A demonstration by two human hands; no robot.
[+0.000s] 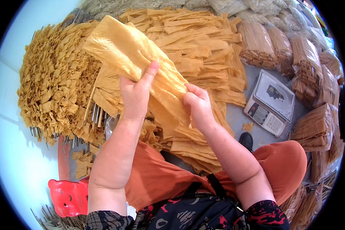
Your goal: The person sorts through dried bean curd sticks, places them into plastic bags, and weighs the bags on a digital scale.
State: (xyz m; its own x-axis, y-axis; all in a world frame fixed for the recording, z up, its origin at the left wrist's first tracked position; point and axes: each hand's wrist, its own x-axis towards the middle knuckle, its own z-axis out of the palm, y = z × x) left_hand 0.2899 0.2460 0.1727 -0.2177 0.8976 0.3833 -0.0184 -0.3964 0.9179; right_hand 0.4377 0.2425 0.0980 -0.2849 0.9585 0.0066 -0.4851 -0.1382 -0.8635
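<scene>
A long folded sheet of yellow tofu skin stretches slantwise between my hands, its wide end up and to the left. My left hand grips the sheet's left edge, thumb on top and fingers underneath. Lower down, on its right edge, my right hand pinches it between thumb and bent fingers. Beneath and beyond lies a broad pile of similar flat yellow strips. More strips spread under my forearms, partly covered by the held sheet.
At the left stands a tall heap of crumpled yellow sheets on rods. A digital scale sits on the floor at right, beside clear bags of packed strips. A red plastic stool is at lower left. Small scraps lie near it.
</scene>
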